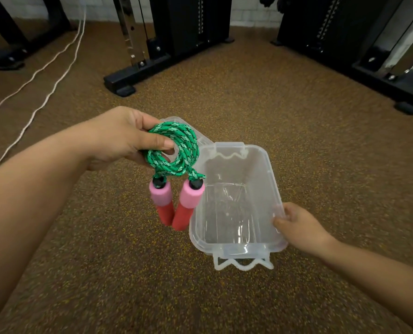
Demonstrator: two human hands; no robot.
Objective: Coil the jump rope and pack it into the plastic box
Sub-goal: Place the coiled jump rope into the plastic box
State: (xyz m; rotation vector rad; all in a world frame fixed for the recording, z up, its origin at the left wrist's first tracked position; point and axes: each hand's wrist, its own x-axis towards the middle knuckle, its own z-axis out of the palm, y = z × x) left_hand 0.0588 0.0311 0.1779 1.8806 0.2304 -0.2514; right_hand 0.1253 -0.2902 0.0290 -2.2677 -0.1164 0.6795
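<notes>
My left hand [123, 138] pinches a tight coil of green braided jump rope [185, 150], thumb through the middle of the coil. Two pink and red foam handles [176, 203] hang down from the coil, just left of the box. The clear plastic box [268, 172] is open and holds nothing, with latch flaps at its near and far ends. My right hand [299, 225] grips the box's right rim, thumb on the inside wall, and holds it above the floor. A clear lid [201, 138] shows partly behind the coil.
Speckled brown rubber floor [297, 131] lies all around. Black gym machine frames [138, 75] stand at the back centre and back right [393, 75]. Two white cords [46, 68] run across the floor at the left.
</notes>
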